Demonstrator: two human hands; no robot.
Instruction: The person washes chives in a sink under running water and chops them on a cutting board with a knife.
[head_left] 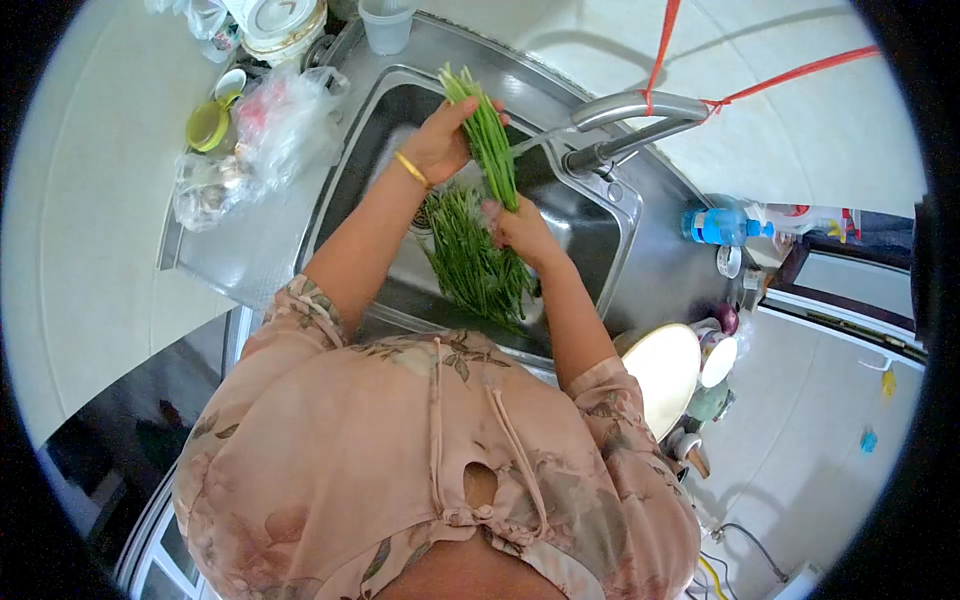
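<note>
A bunch of chives is stretched between my two hands over the steel sink. My left hand is closed round the bunch near its pale stem ends. Lower down, my right hand grips the same bunch, fingers wrapped around it. Dark green leaves spread below and beside my right hand, over the sink bottom. From the curved metal faucet, a thin stream of water runs toward the stems. Part of the drain shows to the left of the leaves.
Red cords are tied to the faucet. A clear plastic bag and a yellow-green lid lie on the left counter. A plastic cup stands behind the sink. At right are a blue bottle and a large pale round board.
</note>
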